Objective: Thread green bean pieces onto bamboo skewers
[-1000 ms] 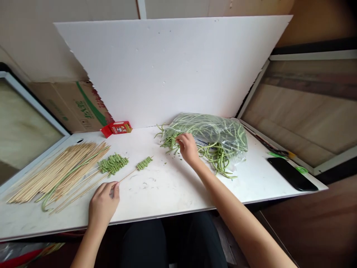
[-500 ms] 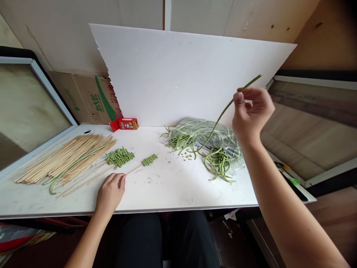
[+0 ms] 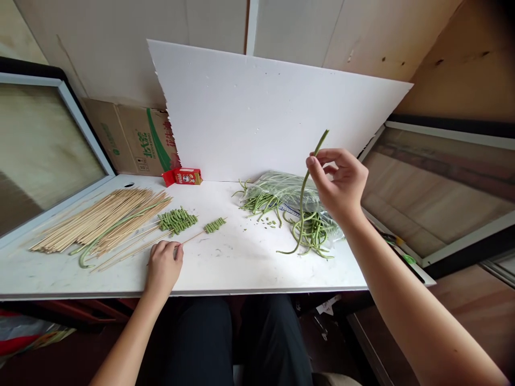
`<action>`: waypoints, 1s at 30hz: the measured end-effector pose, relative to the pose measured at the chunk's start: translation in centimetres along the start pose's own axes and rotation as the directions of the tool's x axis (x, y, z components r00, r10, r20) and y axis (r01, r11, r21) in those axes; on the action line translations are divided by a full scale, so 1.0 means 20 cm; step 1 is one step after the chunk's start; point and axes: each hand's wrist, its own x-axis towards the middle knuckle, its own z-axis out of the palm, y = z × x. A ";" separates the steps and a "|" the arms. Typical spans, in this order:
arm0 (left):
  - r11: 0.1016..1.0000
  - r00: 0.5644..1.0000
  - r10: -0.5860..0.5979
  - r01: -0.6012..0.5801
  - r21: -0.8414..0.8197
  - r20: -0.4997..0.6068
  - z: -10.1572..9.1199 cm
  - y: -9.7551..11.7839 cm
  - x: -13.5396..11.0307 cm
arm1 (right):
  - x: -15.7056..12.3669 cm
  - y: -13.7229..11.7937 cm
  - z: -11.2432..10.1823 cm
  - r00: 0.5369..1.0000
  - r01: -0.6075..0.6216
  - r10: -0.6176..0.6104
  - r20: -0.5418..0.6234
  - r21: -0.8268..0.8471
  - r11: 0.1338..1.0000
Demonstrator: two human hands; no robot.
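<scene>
Pinched in my left hand (image 3: pixel 164 266) is the bare end of a wooden skewer (image 3: pixel 193 237). Short green bean pieces (image 3: pixel 215 225) are threaded near its far tip. My right hand (image 3: pixel 340 179) is raised above the table, closed on a long green bean (image 3: pixel 302 201) close to its upper end; the bean's lower end curls down towards the tabletop. Behind it lies a clear plastic bag (image 3: pixel 277 185) of long beans, with loose beans (image 3: pixel 314 233) spilling out in front. Filled bean skewers (image 3: pixel 177 220) lie together left of the held skewer.
A big bundle of bare skewers (image 3: pixel 100 217) covers the table's left side, with a long bean (image 3: pixel 108 230) across it. A small red box (image 3: pixel 183 176) stands against the white board (image 3: pixel 257 112). Bean scraps (image 3: pixel 267 221) lie near the bag. A cardboard box (image 3: pixel 132 139) is behind.
My right hand has moved left and lower with the long bean, whose lower end now hangs nearer the front of the table. My left hand still holds the skewer. The view has shifted slightly.
</scene>
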 end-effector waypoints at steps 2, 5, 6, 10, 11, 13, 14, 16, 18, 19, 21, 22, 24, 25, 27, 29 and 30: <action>1.000 1.000 -0.012 0.012 0.009 0.003 0.00 0.01 0.00 | -0.04 -0.02 0.01 0.999 -0.034 0.034 0.001 0.020 0.999; 0.999 0.999 -0.001 -0.001 0.041 0.040 -0.03 0.03 0.01 | -0.08 -0.07 0.03 0.997 -0.079 0.079 0.014 0.064 0.995; 0.998 0.999 -0.006 0.004 0.060 0.037 -0.04 0.05 0.02 | -0.10 -0.09 0.04 0.995 -0.093 0.091 0.028 0.079 0.992; 1.000 1.000 -0.021 0.021 0.007 -0.019 -0.10 0.14 0.04 | -0.14 -0.17 0.09 0.986 -0.153 0.144 0.085 0.116 0.981; 0.998 0.999 -0.031 0.029 -0.049 -0.035 -0.12 0.18 0.05 | -0.15 -0.19 0.11 0.982 -0.177 0.165 0.094 0.127 0.976; 0.979 0.999 -0.028 0.020 -0.204 -0.036 -0.17 0.26 0.08 | -0.15 -0.22 0.14 0.961 -0.264 0.242 0.136 0.181 0.947; 0.955 0.999 -0.013 0.003 -0.295 -0.034 -0.21 0.31 0.10 | -0.15 -0.23 0.16 0.946 -0.311 0.280 0.162 0.221 0.924; 0.896 0.999 -0.017 -0.004 -0.444 -0.043 -0.30 0.42 0.16 | -0.14 -0.24 0.20 0.914 -0.392 0.336 0.226 0.286 0.874; 0.834 0.999 -0.016 -0.006 -0.552 -0.035 -0.40 0.52 0.23 | -0.13 -0.23 0.23 0.889 -0.447 0.366 0.276 0.342 0.827; 0.799 0.999 -0.021 -0.001 -0.601 -0.030 -0.44 0.58 0.28 | -0.12 -0.23 0.25 0.877 -0.469 0.377 0.298 0.367 0.803; 0.729 1.000 -0.008 0.009 -0.684 0.005 -0.50 0.67 0.38 | -0.12 -0.20 0.28 0.856 -0.508 0.389 0.341 0.415 0.754; 0.696 0.999 0.012 0.013 -0.718 0.029 -0.51 0.72 0.44 | -0.11 -0.19 0.29 0.847 -0.524 0.393 0.359 0.436 0.731; 0.625 0.994 0.070 0.026 -0.781 0.089 -0.51 0.80 0.57 | -0.11 -0.16 0.31 0.829 -0.554 0.402 0.389 0.473 0.685; 0.583 0.989 0.107 0.025 -0.812 0.107 -0.49 0.83 0.63 | -0.12 -0.14 0.32 0.817 -0.572 0.411 0.403 0.488 0.659; 0.505 0.974 0.178 0.033 -0.863 0.141 -0.42 0.88 0.75 | -0.13 -0.07 0.34 0.786 -0.617 0.439 0.436 0.510 0.599; 0.411 0.937 0.244 0.134 -0.902 0.251 -0.33 0.91 0.84 | -0.16 0.01 0.37 0.747 -0.664 0.473 0.466 0.519 0.538; 0.352 0.898 0.296 0.214 -0.911 0.326 -0.28 0.92 0.87 | -0.18 0.06 0.38 0.722 -0.692 0.489 0.490 0.509 0.512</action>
